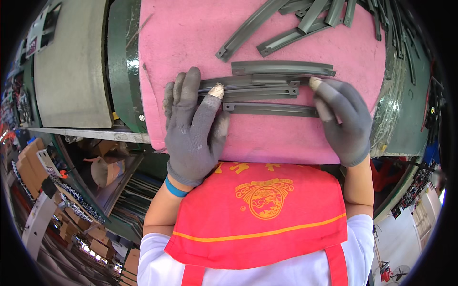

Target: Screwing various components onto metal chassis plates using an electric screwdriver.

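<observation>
Several slim dark grey channel-shaped metal strips lie side by side on a pink mat (267, 138). My left hand (191, 128), in a grey glove, lies with fingers spread over the left ends of the middle strips (267, 92). Its taped index fingertip touches them. My right hand (346, 119), gloved too, has its taped fingertip at the right end of a middle strip, fingers bent and apart. Its thumb is by the right end of the lowest strip (272, 109). The uppermost strip of the group (281, 67) lies just beyond, touched by neither hand.
A loose pile of similar strips (305, 24) covers the far side of the mat, with more at the far right. To the left is a flat grey-beige panel (71, 66). Below it, a shelf holds a rounded bundle (106, 171). My red apron (257, 214) hangs at the near edge.
</observation>
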### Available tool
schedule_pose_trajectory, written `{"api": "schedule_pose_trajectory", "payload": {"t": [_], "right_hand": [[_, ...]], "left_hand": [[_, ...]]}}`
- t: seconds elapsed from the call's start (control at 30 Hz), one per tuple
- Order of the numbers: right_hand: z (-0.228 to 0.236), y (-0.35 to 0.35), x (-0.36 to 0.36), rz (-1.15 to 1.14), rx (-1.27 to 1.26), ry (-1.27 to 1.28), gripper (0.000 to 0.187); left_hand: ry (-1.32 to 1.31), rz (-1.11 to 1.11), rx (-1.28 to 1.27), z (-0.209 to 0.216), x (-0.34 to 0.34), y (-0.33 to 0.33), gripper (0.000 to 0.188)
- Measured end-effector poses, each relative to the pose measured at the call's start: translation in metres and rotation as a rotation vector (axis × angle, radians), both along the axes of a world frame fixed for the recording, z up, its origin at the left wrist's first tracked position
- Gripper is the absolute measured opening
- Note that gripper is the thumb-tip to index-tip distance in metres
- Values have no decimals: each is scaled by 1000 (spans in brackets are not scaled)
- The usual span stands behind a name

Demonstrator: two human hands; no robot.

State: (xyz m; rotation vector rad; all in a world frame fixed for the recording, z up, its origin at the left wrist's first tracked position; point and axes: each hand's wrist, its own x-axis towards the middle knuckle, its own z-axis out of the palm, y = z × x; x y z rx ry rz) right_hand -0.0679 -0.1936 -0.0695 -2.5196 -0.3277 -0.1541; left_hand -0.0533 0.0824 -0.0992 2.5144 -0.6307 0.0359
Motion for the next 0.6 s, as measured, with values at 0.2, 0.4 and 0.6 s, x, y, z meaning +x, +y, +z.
{"api": "schedule_pose_trajectory", "payload": {"t": [0.2,0.4,0.6], "right_hand": [[4,-14,3,-48,-177,-1,29],[-3,-4,3,18,-87,-23,34],[1,7,30,261,-284,-76,37]], "left_hand": [[-30,46,-49,-7,-11,7,35],[-50,27,0,0,-7,-2,34],[-122,-46,84,-2,-8,3,30]]}}
